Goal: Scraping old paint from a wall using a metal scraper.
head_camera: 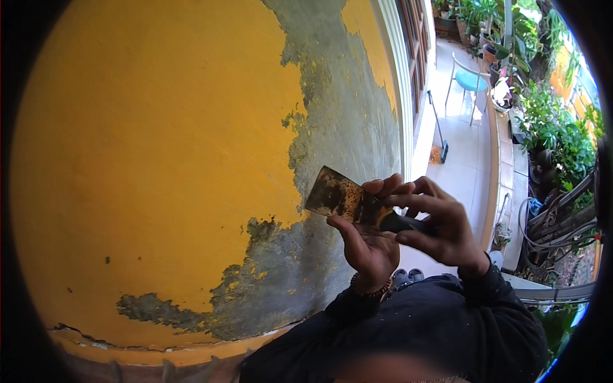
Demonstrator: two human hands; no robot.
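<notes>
A scraper with a wide, rust-stained metal blade (335, 194) and a dark handle is held up in front of the wall. My right hand (438, 222) grips the handle. Under the blade lies my left hand (371, 244), palm up, its thumb at the blade's lower edge and its fingertips showing past the upper edge; a beaded bracelet is on that wrist. Whether the left hand grips the tool or only supports it, I cannot tell. Behind them, the wall's yellow paint (158, 153) has a ragged border with bare grey plaster (335, 110).
A white door frame (400, 86) edges the wall. On the tiled floor (457, 186) stand a chair with a blue seat (471, 80) and a broom (444, 152) beside a small heap of orange debris (435, 155). Potted plants, a low ledge and a coiled hose (527, 239) lie at the right.
</notes>
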